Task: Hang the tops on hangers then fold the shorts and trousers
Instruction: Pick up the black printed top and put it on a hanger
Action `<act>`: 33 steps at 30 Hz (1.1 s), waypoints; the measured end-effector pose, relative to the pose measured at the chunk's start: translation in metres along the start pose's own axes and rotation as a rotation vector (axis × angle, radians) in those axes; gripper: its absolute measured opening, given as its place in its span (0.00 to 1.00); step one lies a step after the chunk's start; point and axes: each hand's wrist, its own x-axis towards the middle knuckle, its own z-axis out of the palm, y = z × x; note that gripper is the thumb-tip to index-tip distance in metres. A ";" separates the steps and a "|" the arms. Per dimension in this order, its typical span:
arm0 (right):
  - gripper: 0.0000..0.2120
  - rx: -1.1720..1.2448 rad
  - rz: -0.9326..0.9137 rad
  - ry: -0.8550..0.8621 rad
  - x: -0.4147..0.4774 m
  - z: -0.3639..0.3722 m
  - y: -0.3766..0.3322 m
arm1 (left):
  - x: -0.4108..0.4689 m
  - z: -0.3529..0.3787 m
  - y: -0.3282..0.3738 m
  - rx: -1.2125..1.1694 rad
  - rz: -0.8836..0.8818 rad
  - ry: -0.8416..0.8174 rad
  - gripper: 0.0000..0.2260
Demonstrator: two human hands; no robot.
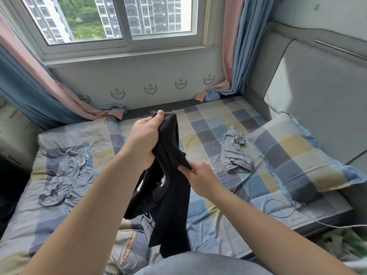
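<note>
Both hands grip one black top: left hand (pixel 146 139) bunching it, right hand (pixel 195 175) pinching; two grey garments (pixel 65 175) (pixel 235 149) on the bed (pixel 208 124).

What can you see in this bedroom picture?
window: one, white frame, far wall
bed: one, checked sheet, under window
black garment: one, black, held above the bed
grey clothes: two, grey, crumpled on the bed, second
pillow: one, checked, bed's right side
cable: one, white, near pillow
curtains: two, pink-blue, beside window
left hand: one, grips garment's top
right hand: one, pinches it lower
</note>
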 end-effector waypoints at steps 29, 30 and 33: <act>0.16 0.659 0.101 0.219 0.005 -0.118 -0.045 | -0.013 0.016 -0.139 0.550 0.041 -0.589 0.15; 0.16 0.624 0.091 0.245 0.006 -0.120 -0.044 | -0.013 0.014 -0.138 0.572 0.065 -0.570 0.09; 0.15 0.509 0.132 0.343 0.008 -0.127 -0.030 | -0.011 0.003 -0.124 0.519 0.108 -0.495 0.09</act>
